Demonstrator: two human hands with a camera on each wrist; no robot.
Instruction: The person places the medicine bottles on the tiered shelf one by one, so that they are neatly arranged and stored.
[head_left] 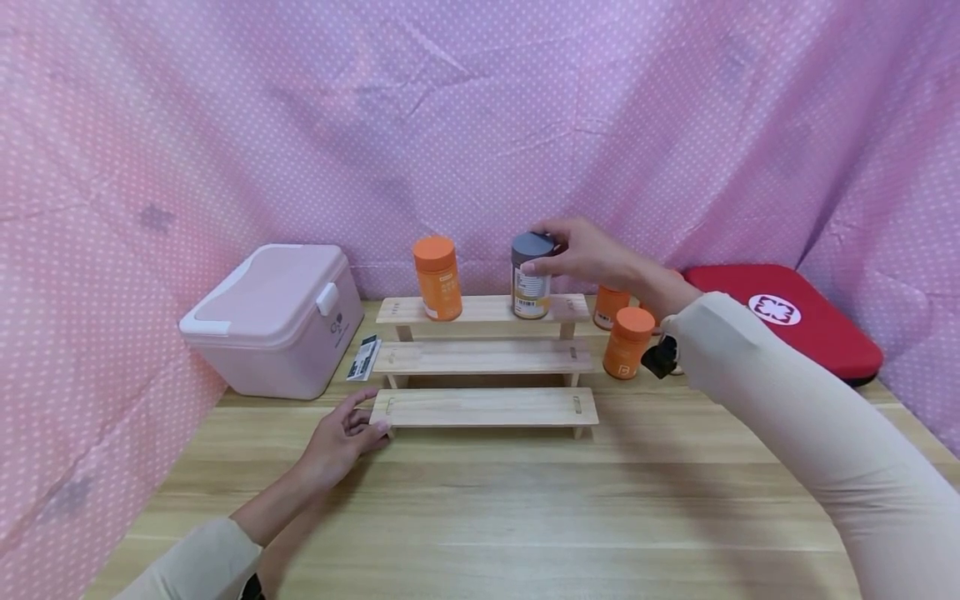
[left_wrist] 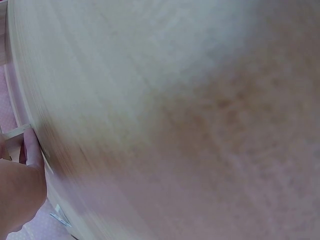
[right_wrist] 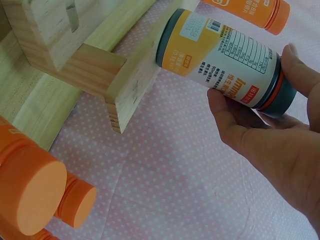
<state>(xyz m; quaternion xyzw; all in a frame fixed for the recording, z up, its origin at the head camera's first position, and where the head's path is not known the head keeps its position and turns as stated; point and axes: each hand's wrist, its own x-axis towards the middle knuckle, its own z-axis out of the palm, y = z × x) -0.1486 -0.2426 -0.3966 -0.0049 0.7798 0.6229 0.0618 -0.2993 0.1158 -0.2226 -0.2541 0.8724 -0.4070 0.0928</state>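
Observation:
My right hand (head_left: pixel 588 252) holds a supplement bottle with a dark grey lid (head_left: pixel 531 279) by its top, thumb on one side and fingers on the other. In the right wrist view the bottle's base (right_wrist: pixel 167 40) meets the rack's top board, and its white and yellow label shows. An orange bottle (head_left: pixel 438 279) stands to its left on the same board. My left hand (head_left: pixel 336 442) grips the left end of the lowest board of the three-tier wooden rack (head_left: pixel 483 407), thumb in front and fingers behind.
Right of the rack stand several orange bottles (head_left: pixel 628 343), partly hidden by my right forearm. A red case (head_left: pixel 802 321) lies behind them. At the left sit a pink lidded box (head_left: pixel 277 325) and a small printed card (head_left: pixel 364 358). A pink dotted cloth (head_left: pixel 480 125) hangs behind.

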